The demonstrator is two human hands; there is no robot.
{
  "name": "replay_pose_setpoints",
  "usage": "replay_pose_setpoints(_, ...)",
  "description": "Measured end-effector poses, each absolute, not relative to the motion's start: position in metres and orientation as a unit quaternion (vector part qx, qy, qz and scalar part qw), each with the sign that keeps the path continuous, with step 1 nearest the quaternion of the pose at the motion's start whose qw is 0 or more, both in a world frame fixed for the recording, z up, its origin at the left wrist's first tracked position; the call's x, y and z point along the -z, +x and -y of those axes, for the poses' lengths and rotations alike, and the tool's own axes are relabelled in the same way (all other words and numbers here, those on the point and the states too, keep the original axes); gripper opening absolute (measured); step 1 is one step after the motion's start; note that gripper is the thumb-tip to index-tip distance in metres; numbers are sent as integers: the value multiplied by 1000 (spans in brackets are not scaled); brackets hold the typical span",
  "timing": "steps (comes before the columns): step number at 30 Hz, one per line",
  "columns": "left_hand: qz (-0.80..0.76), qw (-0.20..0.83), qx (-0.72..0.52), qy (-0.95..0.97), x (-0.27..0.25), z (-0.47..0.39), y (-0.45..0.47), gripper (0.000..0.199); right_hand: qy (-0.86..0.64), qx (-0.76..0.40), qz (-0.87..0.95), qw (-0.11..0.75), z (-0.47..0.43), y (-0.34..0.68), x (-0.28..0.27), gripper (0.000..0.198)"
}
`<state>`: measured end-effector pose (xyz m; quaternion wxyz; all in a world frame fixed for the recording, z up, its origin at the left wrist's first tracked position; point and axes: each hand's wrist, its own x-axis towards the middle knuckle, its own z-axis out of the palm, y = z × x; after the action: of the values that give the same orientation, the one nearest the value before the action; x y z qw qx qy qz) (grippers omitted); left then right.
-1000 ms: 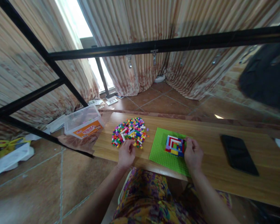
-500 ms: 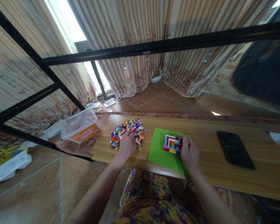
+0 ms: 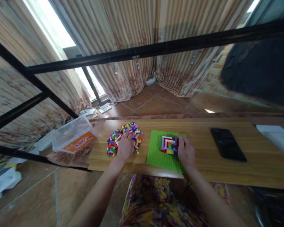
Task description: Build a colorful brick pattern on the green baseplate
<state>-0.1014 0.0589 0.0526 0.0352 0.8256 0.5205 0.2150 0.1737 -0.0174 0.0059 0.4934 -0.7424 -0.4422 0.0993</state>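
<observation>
My left hand (image 3: 126, 146) lies over a heap of small colourful toy bricks (image 3: 112, 143), fingers bent down together among them. What its fingertips hold, if anything, is too small to make out. On a green studded baseplate (image 3: 153, 148) sits a low square build of toy bricks (image 3: 169, 145), with nested red, white and blue lines and some yellow and purple pieces. My right hand (image 3: 186, 152) is closed at the right side of this build, thumb and fingers against its edge. That edge is partly hidden by the fingers.
A black phone (image 3: 228, 144) lies on the wooden table (image 3: 201, 170) to the right, with white paper (image 3: 274, 137) beyond it. Left of the table stands a clear plastic box (image 3: 73, 134) with an orange label. A black metal bar (image 3: 156, 50) crosses in front of the curtains.
The whole view has shifted slightly, so things appear further left. My left hand has moved a little within the brick heap. My right hand stays at the brick build's edge.
</observation>
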Motion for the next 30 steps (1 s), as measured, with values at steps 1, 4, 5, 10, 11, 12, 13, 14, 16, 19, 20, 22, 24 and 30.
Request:
replay_pose_setpoints(1, -523, 38, -224, 821, -55, -57, -100, 17, -741, -100, 442, 496, 17, 173, -6, 52)
replay_pose_setpoints(4, -524, 86, -255, 808, -62, -50, -94, 14, -735, -96, 443, 504, 16, 173, -7, 51)
replay_pose_setpoints(5, -518, 115, -262, 806, -65, -46, -90, 14, -734, -96, 442, 507, 16, 173, -7, 51)
replay_pose_setpoints(10, -462, 257, -282, 800, -68, -27, -59, 7, -731, -89, 447, 508, 15, 172, -7, 49)
replay_pose_setpoints(11, -455, 271, -287, 798, -67, -23, -51, 6, -731, -85, 449, 507, 15, 172, -7, 49)
replay_pose_setpoints(12, -449, 278, -289, 798, -66, -20, -44, 8, -730, -82, 451, 506, 15, 172, -6, 49)
replay_pose_setpoints(13, -442, 282, -288, 801, -66, -18, -37, 10, -731, -81, 452, 505, 15, 172, -6, 50)
replay_pose_setpoints(14, -434, 284, -285, 806, -65, -17, -31, 11, -732, -81, 452, 504, 15, 172, -6, 50)
replay_pose_setpoints(16, -417, 283, -279, 817, -65, -15, -20, 12, -732, -83, 453, 502, 15, 172, -6, 49)
replay_pose_setpoints(19, -392, 281, -274, 833, -65, -17, -5, 13, -730, -87, 449, 507, 14, 172, -7, 48)
replay_pose_setpoints(20, -384, 278, -270, 838, -65, -19, 0, 13, -729, -88, 449, 509, 14, 171, -8, 48)
replay_pose_setpoints(22, -370, 266, -259, 852, -64, -23, 9, 15, -729, -89, 447, 511, 14, 171, -9, 48)
replay_pose_setpoints(24, -358, 247, -247, 866, -61, -26, 18, 16, -729, -89, 446, 511, 14, 171, -9, 49)
replay_pose_setpoints(30, -321, 200, -234, 896, -52, -34, 32, 13, -712, -105, 450, 529, 15, 172, -8, 42)
